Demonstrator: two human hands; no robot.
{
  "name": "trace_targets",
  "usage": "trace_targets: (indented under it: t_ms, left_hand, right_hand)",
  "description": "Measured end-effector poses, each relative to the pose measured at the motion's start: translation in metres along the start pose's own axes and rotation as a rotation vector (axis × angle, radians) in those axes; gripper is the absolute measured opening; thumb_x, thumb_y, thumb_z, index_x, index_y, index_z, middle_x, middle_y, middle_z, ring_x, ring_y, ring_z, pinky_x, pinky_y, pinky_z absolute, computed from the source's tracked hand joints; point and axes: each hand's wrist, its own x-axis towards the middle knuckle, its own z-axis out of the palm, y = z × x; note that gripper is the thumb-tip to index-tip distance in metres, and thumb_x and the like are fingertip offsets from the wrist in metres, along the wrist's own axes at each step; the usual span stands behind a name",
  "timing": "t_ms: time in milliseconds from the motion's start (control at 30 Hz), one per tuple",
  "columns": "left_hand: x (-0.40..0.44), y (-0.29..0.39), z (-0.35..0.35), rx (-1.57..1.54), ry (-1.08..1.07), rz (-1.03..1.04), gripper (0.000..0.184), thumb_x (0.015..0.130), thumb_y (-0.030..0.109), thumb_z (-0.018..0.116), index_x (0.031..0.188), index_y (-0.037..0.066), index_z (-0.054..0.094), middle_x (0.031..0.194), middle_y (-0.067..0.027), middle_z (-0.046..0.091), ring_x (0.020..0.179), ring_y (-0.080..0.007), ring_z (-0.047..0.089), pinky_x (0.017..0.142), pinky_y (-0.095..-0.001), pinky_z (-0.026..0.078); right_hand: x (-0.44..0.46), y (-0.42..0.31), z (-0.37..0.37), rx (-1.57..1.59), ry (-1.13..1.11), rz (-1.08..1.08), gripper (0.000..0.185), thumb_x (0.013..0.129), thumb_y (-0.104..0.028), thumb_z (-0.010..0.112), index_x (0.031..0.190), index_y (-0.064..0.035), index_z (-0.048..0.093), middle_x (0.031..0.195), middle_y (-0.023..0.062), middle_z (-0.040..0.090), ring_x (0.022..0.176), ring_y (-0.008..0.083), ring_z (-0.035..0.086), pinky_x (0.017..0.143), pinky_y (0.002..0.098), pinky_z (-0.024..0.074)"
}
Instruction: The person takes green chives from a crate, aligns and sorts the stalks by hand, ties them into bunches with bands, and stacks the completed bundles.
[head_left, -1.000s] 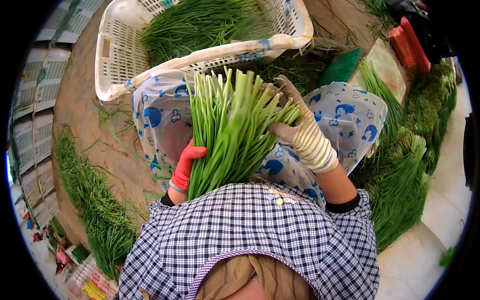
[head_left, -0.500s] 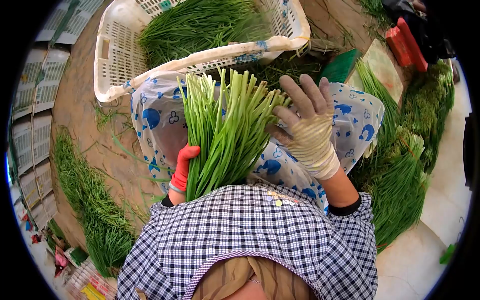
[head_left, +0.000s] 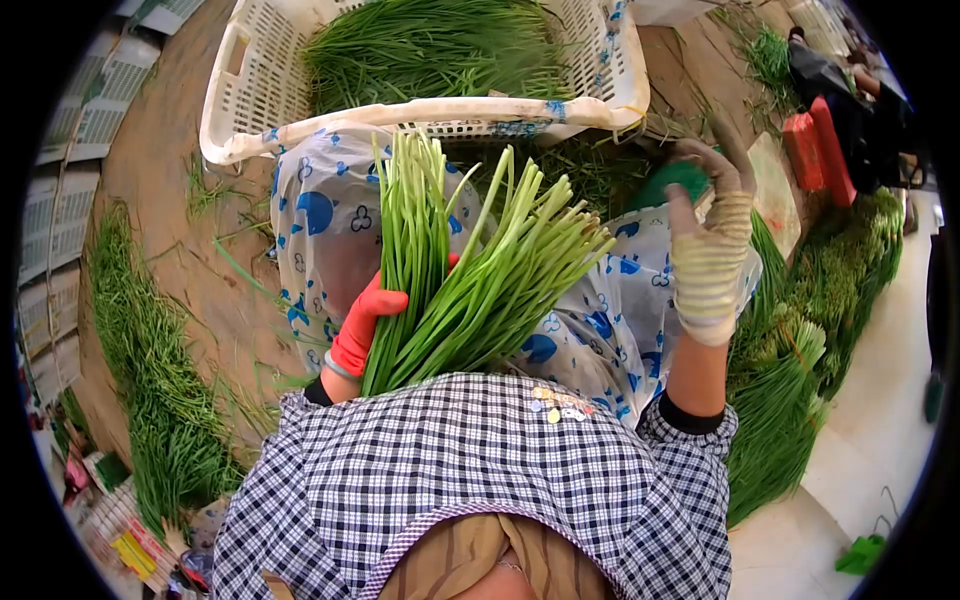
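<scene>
My left hand [head_left: 368,325], in a red glove, is wrapped around a bunch of garlic chives [head_left: 500,270] above my lap. Their pale cut ends point away from me, and the leaves run back against my checked top. The bunch is split into an upright clump on the left and a looser part fanning right. My right hand [head_left: 712,240], in a grey and yellow-striped glove, is raised to the right of the bunch. Its fingers are apart, with nothing between them. Beneath both hands, clear plastic with blue prints [head_left: 545,345] covers my legs.
A white plastic basket [head_left: 400,115] holding long green leaves stands ahead. Loose greens [head_left: 165,400] lie along the floor at left. Tied chive bundles [head_left: 775,410] are piled at right. Beyond them are a red object [head_left: 822,150] and part of another person in dark clothing.
My right hand has moved away from the bunch, rightward. The bunch has spread into two parts, its right part leaning further right. My left hand keeps its hold.
</scene>
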Motion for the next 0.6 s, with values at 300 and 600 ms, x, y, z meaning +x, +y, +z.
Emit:
trace_targets:
  t_ms: [300,600]
  left_hand:
    - [-0.004,0.000,0.010,-0.002,0.038,-0.009,0.076,0.070,0.020,0.068,0.139,0.000,0.043,0.134,-0.0158,0.054,0.121,-0.0274,0.055,0.106,-0.0400,0.043]
    - [0.002,-0.004,-0.007,-0.080,-0.036,-0.029,0.077,0.070,0.017,0.069,0.140,0.000,0.040,0.136,-0.0186,0.052,0.126,-0.0309,0.052,0.110,-0.0438,0.039]
  right_hand:
    - [0.007,0.020,0.037,0.036,-1.017,0.000,0.033,0.067,-0.017,0.080,0.095,-0.0029,0.072,0.123,0.0075,0.059,0.118,0.0259,0.051,0.102,0.0377,0.0413]
    - [-0.019,0.024,0.029,0.597,-0.879,0.499,0.027,0.066,0.003,0.066,0.093,-0.0004,0.067,0.130,0.0115,0.055,0.110,0.0185,0.058,0.094,0.0337,0.0485]
